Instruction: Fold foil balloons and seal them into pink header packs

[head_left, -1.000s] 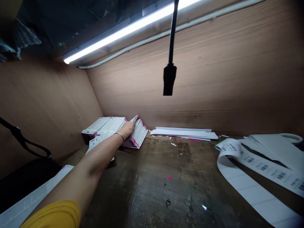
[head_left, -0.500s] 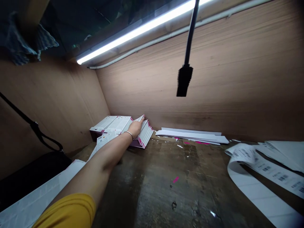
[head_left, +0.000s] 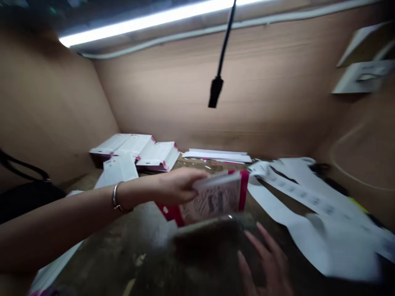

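My left hand (head_left: 182,185), with a bangle at the wrist, is closed on a small bundle of flat printed packets (head_left: 216,197) with magenta edges. The bundle is held tilted above the table, its printed face towards me and blurred by motion. Low in the view, my right hand (head_left: 267,263) has its fingers spread and holds nothing; it is apart from the packets. Behind my left arm, stacks of similar white packets (head_left: 135,146) with magenta edges lie at the back left, beside a loose white sheet (head_left: 120,168).
White paper strips (head_left: 217,156) lie along the back wall. A curling band of barcode labels (head_left: 296,189) covers the right side. A black cable with a plug (head_left: 216,92) hangs over the table (head_left: 108,246). A black bag (head_left: 27,197) sits at the left.
My left hand has drawn a bundle from the stack and carried it towards me and to the right. My right hand has come into view. The camera has turned rightward.
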Demonstrator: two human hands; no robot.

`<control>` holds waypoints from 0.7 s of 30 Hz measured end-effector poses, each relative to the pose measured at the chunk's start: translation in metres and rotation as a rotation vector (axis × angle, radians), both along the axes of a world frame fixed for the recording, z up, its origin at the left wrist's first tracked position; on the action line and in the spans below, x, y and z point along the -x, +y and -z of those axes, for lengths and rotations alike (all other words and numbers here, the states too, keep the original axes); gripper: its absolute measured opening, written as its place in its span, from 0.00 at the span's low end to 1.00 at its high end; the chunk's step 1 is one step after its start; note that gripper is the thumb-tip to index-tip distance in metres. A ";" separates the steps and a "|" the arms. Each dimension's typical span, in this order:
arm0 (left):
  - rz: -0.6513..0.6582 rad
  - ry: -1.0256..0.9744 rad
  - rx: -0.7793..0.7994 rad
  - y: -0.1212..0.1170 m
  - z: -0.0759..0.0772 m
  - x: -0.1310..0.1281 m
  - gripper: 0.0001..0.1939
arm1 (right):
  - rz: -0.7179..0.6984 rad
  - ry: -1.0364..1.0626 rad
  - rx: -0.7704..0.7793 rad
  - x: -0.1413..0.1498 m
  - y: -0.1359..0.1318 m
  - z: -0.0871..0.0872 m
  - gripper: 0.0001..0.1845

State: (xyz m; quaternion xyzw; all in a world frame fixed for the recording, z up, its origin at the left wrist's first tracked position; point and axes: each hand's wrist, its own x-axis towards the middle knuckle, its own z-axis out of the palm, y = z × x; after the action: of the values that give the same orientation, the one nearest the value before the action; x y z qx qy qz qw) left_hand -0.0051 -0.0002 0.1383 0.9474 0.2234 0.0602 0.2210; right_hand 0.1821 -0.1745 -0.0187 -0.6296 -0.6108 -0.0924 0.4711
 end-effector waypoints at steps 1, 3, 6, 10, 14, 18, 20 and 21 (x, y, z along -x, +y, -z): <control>0.085 0.072 0.066 -0.012 0.011 -0.002 0.19 | 0.046 -0.073 -0.102 -0.003 -0.002 -0.009 0.21; 0.160 0.226 0.091 -0.027 0.028 -0.005 0.17 | 0.026 -0.233 -0.141 -0.006 -0.004 -0.034 0.26; 0.182 0.331 -0.004 -0.033 0.039 -0.013 0.17 | -0.162 -0.466 0.079 -0.004 0.009 -0.079 0.31; 0.144 0.372 -0.111 -0.035 0.036 -0.014 0.16 | -0.380 -0.560 0.704 0.009 0.052 -0.117 0.19; -0.160 -0.045 -0.246 -0.042 0.039 0.017 0.23 | -0.369 -0.520 0.803 0.010 0.069 -0.122 0.03; -0.661 -0.874 0.035 -0.056 0.079 0.053 0.48 | -0.420 0.063 0.652 -0.008 0.042 -0.095 0.11; -0.649 -1.022 0.442 -0.067 0.106 0.055 0.52 | -0.487 0.578 0.518 -0.009 0.027 -0.071 0.13; -0.573 -1.035 0.610 -0.072 0.118 0.052 0.53 | -0.504 0.764 0.476 -0.007 0.020 -0.057 0.15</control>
State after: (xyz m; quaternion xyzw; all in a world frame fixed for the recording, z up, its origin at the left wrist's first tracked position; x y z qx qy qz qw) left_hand -0.0575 -0.0727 0.0204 0.5945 0.3387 0.4976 0.5331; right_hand 0.1887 -0.1541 0.0386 -0.5414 -0.5322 0.4021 0.5118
